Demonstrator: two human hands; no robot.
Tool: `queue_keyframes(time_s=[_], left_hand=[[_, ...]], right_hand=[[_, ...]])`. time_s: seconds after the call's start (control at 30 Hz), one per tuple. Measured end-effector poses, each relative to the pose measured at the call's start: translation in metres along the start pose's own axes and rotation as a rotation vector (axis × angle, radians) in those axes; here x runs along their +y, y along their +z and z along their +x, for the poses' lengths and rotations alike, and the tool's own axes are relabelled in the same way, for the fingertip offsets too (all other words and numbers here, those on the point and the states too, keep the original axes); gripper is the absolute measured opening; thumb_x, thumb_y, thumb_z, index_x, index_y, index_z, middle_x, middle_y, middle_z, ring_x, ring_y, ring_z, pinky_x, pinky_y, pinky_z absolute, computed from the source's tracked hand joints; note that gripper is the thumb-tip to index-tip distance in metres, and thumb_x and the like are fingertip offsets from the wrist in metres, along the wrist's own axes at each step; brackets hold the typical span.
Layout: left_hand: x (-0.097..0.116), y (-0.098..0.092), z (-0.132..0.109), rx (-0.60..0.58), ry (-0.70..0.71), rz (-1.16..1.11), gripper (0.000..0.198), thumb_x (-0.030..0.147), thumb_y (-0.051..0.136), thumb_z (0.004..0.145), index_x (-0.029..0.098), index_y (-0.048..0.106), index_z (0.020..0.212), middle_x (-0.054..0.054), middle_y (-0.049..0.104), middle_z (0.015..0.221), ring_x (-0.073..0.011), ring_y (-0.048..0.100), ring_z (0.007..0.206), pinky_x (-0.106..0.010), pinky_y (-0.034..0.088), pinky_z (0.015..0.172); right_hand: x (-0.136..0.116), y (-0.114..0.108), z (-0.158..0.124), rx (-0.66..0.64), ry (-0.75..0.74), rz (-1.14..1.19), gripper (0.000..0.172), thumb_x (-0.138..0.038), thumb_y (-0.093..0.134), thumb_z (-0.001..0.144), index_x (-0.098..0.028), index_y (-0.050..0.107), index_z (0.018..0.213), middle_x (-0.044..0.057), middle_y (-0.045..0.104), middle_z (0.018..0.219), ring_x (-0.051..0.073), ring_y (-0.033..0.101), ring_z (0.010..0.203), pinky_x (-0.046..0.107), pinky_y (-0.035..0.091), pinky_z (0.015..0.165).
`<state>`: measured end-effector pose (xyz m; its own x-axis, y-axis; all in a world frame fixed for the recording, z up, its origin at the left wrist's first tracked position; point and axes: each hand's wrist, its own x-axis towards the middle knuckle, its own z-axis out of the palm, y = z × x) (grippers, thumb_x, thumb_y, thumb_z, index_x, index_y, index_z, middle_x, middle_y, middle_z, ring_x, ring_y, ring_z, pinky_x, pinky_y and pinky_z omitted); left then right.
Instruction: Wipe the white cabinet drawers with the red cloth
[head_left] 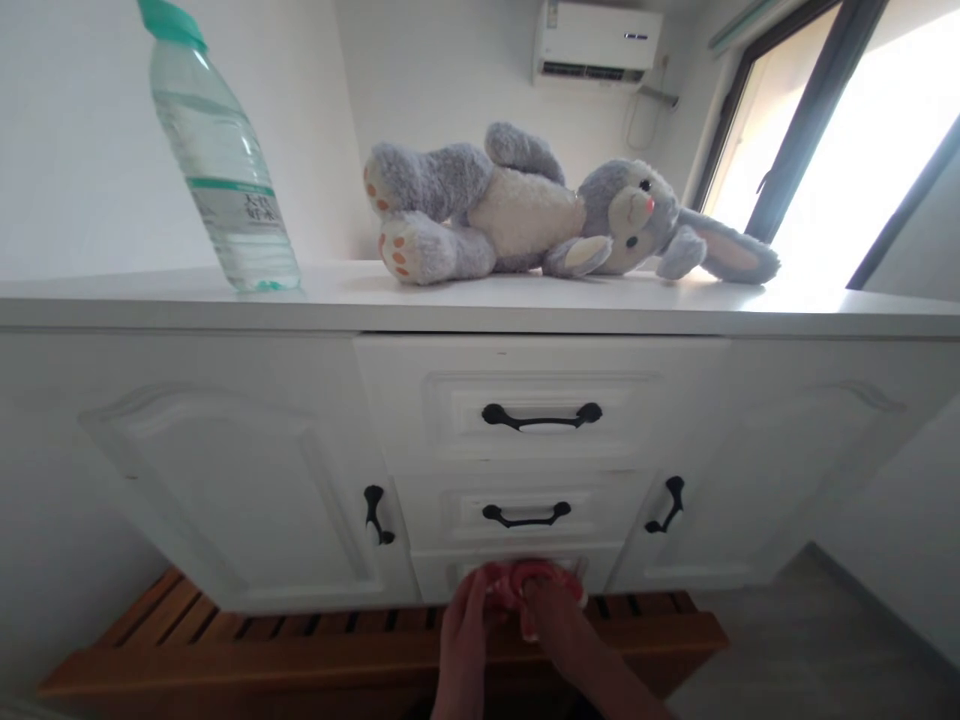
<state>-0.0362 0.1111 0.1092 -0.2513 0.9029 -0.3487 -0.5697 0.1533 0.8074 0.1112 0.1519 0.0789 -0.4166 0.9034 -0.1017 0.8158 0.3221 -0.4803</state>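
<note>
At the bottom of the view, my left hand [463, 640] and my right hand [561, 622] reach out side by side. Both grip a crumpled pink and red cloth-like thing [516, 580], and what it is exactly I cannot tell. They hold it against the front of the lowest drawer [435, 575] of a white cabinet [225, 470]. The cloth and my fingers cover that drawer's handle. Above it are two more drawers with black handles, the middle one [526, 515] and the top one [541, 415], both closed.
On the cabinet top [525, 300] stand a clear water bottle with a green cap [221, 160] at the left and a grey plush bunny [540, 210] lying on its side. Closed cabinet doors flank the drawers. A wooden slatted platform [225, 640] runs beneath. A window [840, 130] is at the right.
</note>
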Motion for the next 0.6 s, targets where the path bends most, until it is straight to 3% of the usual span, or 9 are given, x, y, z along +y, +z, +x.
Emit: queue_keyframes(time_s=[0.07, 0.17, 0.23, 0.33, 0.43, 0.5, 0.6], left_hand=[[0.026, 0.037, -0.005, -0.079, -0.043, -0.138, 0.037, 0.046, 0.078, 0.074, 0.019, 0.074, 0.100, -0.009, 0.077, 0.113, -0.0175, 0.072, 0.079, -0.029, 0.057, 0.065], [0.050, 0.077, -0.007, -0.095, -0.153, -0.335, 0.021, 0.031, 0.077, 0.077, 0.019, 0.071, 0.093, -0.004, 0.074, 0.096, -0.0129, 0.069, 0.071, -0.025, 0.053, 0.058], [0.053, 0.088, -0.008, -0.099, -0.185, -0.398, 0.019, 0.027, 0.078, 0.077, 0.018, 0.068, 0.092, -0.001, 0.072, 0.087, -0.0096, 0.064, 0.063, -0.023, 0.050, 0.054], [0.041, 0.082, -0.015, -0.106, -0.121, -0.404, 0.024, 0.034, 0.080, 0.076, 0.017, 0.066, 0.085, 0.002, 0.070, 0.075, -0.0058, 0.055, 0.053, -0.021, 0.045, 0.050], [0.023, 0.060, -0.039, -0.104, -0.111, -0.365, 0.038, 0.042, 0.088, 0.064, 0.017, 0.067, 0.084, 0.002, 0.072, 0.074, -0.0047, 0.055, 0.054, -0.019, 0.044, 0.050], [0.012, 0.042, -0.061, -0.106, -0.177, -0.321, 0.048, 0.044, 0.093, 0.053, 0.018, 0.069, 0.085, 0.000, 0.075, 0.079, -0.0060, 0.058, 0.055, -0.020, 0.045, 0.051], [-0.002, 0.014, -0.098, -0.091, -0.245, -0.221, 0.048, 0.048, 0.094, 0.047, 0.018, 0.071, 0.077, -0.002, 0.077, 0.074, -0.0087, 0.058, 0.051, -0.024, 0.047, 0.049]], right_hand=[[0.003, -0.014, -0.024, 0.108, -0.048, 0.124, 0.041, -0.010, 0.042, 0.091, -0.014, 0.068, 0.122, 0.017, 0.069, 0.126, 0.025, 0.064, 0.120, 0.037, 0.047, 0.107], [0.008, -0.042, -0.063, 0.298, -0.138, 0.327, 0.038, -0.022, 0.048, 0.093, -0.022, 0.068, 0.126, 0.015, 0.062, 0.136, 0.025, 0.059, 0.126, 0.039, 0.044, 0.110], [0.008, -0.068, -0.089, 0.396, -0.144, 0.411, 0.035, -0.027, 0.054, 0.092, -0.024, 0.071, 0.122, 0.015, 0.059, 0.140, 0.027, 0.058, 0.128, 0.040, 0.045, 0.110], [-0.002, -0.118, -0.127, 0.558, -0.068, 0.547, 0.039, -0.039, 0.067, 0.085, -0.025, 0.070, 0.122, 0.014, 0.061, 0.137, 0.029, 0.061, 0.123, 0.039, 0.050, 0.105], [-0.023, -0.178, -0.154, 0.678, 0.028, 0.639, 0.043, -0.051, 0.073, 0.077, -0.024, 0.074, 0.111, 0.012, 0.074, 0.109, 0.028, 0.070, 0.095, 0.036, 0.060, 0.082], [-0.044, -0.216, -0.157, 0.730, 0.019, 0.602, 0.038, -0.055, 0.071, 0.077, -0.023, 0.075, 0.096, 0.011, 0.075, 0.089, 0.026, 0.069, 0.077, 0.034, 0.059, 0.068], [-0.084, -0.254, -0.136, 0.707, -0.097, 0.396, 0.030, -0.052, 0.068, 0.081, -0.022, 0.069, 0.079, 0.006, 0.070, 0.075, 0.021, 0.064, 0.068, 0.031, 0.054, 0.065]])
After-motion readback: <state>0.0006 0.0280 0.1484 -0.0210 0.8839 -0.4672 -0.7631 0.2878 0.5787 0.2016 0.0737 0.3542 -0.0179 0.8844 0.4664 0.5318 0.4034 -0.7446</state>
